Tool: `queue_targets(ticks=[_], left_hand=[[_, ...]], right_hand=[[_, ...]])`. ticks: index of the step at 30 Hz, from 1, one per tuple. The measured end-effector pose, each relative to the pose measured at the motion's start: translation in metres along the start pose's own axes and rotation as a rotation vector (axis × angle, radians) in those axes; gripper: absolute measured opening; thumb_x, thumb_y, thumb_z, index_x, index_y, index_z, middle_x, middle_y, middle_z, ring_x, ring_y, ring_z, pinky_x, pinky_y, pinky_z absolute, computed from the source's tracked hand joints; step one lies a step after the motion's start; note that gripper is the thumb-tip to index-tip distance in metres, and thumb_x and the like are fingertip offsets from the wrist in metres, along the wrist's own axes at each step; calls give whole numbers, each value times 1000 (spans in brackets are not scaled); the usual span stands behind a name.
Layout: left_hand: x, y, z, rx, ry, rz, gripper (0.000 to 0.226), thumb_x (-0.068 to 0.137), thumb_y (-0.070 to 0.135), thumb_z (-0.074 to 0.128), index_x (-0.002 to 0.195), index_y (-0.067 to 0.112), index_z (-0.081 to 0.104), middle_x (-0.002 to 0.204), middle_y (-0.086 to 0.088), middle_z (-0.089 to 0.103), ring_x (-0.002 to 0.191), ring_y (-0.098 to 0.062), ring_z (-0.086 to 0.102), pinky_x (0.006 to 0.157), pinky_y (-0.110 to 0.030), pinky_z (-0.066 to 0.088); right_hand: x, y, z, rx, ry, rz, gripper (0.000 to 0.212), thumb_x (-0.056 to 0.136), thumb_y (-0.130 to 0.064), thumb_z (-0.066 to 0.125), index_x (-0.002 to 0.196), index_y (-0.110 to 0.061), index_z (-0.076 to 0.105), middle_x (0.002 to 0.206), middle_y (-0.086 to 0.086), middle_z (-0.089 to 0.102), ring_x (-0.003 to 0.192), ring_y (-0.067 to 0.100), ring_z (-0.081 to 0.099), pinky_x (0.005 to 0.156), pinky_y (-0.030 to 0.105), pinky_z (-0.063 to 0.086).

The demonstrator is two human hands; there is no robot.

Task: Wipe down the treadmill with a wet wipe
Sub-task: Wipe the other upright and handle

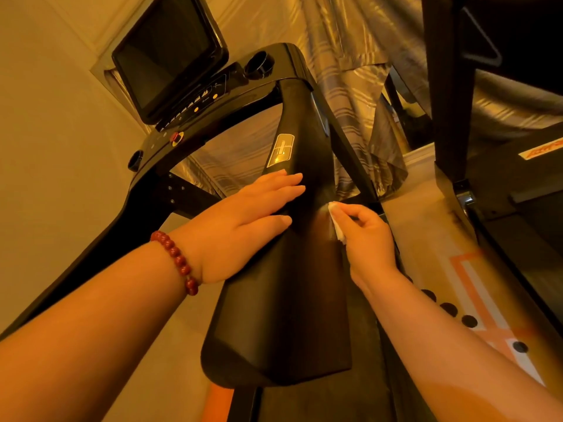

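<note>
A black treadmill fills the view, its wide right handrail (292, 293) running from the console down toward me. My left hand (246, 214) rests flat on the rail's top, fingers straight, just below a metallic grip sensor plate (281, 150). My right hand (365, 236) grips a folded white wet wipe (336, 220) and presses it against the rail's right edge. A red bead bracelet (176, 260) circles my left wrist.
The console with a dark screen (164, 59), button row, red stop knob (176, 137) and cup holders (259, 63) lies ahead. A patterned curtain (344, 95) hangs behind. Another black machine (487, 117) stands at the right, on orange-marked flooring (475, 284).
</note>
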State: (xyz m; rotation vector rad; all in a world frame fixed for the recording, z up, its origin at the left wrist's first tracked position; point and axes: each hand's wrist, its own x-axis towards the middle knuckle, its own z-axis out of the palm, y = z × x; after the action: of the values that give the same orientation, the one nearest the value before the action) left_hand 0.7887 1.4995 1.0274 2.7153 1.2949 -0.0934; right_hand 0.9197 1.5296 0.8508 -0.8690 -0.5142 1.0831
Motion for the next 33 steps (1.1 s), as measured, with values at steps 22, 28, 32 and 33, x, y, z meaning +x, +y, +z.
queue_targets(ticks=[22, 28, 32, 33], left_hand=[[2, -5, 3, -33, 11, -22, 58, 88, 49, 31, 146, 41, 30, 151, 33, 18, 139, 14, 5, 114, -21, 5], [-1, 3, 2, -66, 20, -42, 59, 88, 42, 32, 146, 38, 31, 152, 32, 18, 139, 15, 5, 107, -8, 2], [-4, 8, 1, -70, 28, -59, 60, 87, 42, 32, 147, 38, 29, 152, 31, 18, 138, 16, 5, 112, -15, 5], [-5, 10, 1, -72, 31, -68, 59, 88, 42, 33, 147, 38, 28, 152, 31, 18, 137, 16, 5, 111, -14, 5]], right_hand=[[-3, 13, -8, 176, -15, 176, 12, 86, -24, 70, 97, -22, 74, 104, 5, 71, 104, 23, 66, 95, 46, 52], [-21, 23, -14, 281, -26, 245, 13, 84, -24, 71, 97, -20, 74, 109, 9, 70, 108, 25, 64, 99, 46, 50], [-21, 15, -16, 146, -69, 138, 14, 85, -27, 71, 98, -23, 75, 102, 2, 72, 102, 20, 67, 95, 45, 52], [-17, 9, -14, 114, -67, 116, 13, 86, -26, 70, 97, -24, 75, 100, 0, 73, 100, 18, 67, 93, 43, 53]])
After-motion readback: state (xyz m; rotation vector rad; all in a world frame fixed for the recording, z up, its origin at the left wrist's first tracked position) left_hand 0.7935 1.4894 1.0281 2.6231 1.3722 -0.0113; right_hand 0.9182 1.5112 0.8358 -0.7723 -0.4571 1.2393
